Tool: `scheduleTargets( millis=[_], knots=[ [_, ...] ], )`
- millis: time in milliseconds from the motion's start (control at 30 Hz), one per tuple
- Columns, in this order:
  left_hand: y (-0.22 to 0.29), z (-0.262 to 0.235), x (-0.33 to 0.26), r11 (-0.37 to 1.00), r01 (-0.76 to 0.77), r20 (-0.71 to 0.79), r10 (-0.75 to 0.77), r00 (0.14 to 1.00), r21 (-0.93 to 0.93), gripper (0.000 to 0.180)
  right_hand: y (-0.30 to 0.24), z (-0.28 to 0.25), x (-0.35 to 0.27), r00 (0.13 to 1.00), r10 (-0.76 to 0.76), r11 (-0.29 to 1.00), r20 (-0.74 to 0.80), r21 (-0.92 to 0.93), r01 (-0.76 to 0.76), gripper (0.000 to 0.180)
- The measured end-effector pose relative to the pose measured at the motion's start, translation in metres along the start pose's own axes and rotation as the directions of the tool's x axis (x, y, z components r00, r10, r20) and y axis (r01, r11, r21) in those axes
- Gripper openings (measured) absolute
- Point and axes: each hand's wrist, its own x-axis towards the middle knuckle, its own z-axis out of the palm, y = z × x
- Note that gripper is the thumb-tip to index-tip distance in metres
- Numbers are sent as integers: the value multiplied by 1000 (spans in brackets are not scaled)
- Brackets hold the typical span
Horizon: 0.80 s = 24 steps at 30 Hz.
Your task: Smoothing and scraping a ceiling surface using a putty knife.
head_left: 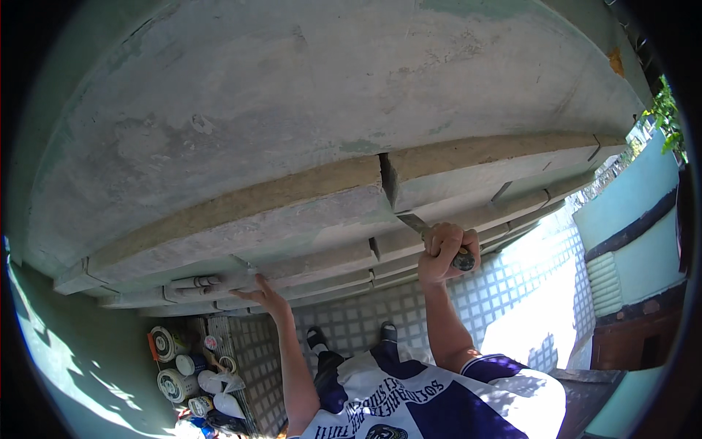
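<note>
My right hand [446,252] is closed around the dark handle of a putty knife [414,222]. Its flat metal blade reaches up and left to the wall, just below a narrow vertical gap [387,179] in the protruding ledge [292,183]. My left hand [265,295] rests by a lower ledge [322,269], fingers stretched out and nothing seen in them. Left of it, on that lower ledge, lie pale cylindrical pieces [194,285] whose kind I cannot make out. The wall [241,110] above has patchy grey plaster with greenish traces.
At lower left, several tubs [178,384] and a tape roll [227,364] sit by a ridged board [240,366]. Checkered tiles [402,314] cover the floor around my feet. To the right stand a light blue wall [636,190] and a brown piece [636,340], with green leaves [664,117] above.
</note>
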Motion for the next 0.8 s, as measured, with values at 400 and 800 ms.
scheduleTargets(
  millis=[400, 800],
  knots=[
    [-5, -2, 0, 1000, 9, 28, -9, 1000, 15, 90, 7, -3, -7, 1000, 10, 991, 11, -134, -8, 32],
    [-3, -2, 3, 1000, 10, 1, -10, 1000, 5, 90, 9, -8, -10, 998, 39, 997, 40, -67, -37, 29]
  ],
)
